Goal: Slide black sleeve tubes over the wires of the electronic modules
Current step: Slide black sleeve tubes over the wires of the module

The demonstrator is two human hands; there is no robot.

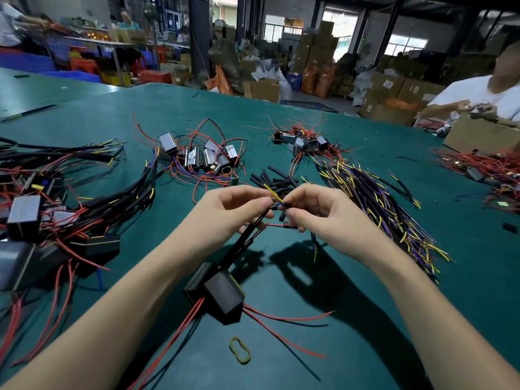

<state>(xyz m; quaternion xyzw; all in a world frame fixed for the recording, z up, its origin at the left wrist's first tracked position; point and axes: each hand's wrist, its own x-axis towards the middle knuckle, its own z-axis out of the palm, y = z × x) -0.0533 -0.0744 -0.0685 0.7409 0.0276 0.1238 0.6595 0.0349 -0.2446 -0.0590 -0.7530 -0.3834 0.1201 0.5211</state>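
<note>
A black box module (222,294) hangs above the green table (365,319), red wires trailing from its lower end. Its sleeved wire bundle (244,237) runs up to my left hand (228,212), which pinches it near the top. Yellow and blue wire tips (274,197) stick out between my two hands. My right hand (315,209) pinches a short black sleeve tube (287,205) at those tips, and a red wire (277,225) crosses under its fingers. Loose black sleeve tubes (274,180) lie just beyond my hands.
Sleeved modules are heaped at left (50,215). Unsleeved modules with red wires sit in two piles behind (202,159) (304,142). A wire bundle (374,204) lies at right. A yellow rubber band (239,350) is near me. Another person (478,99) works at far right.
</note>
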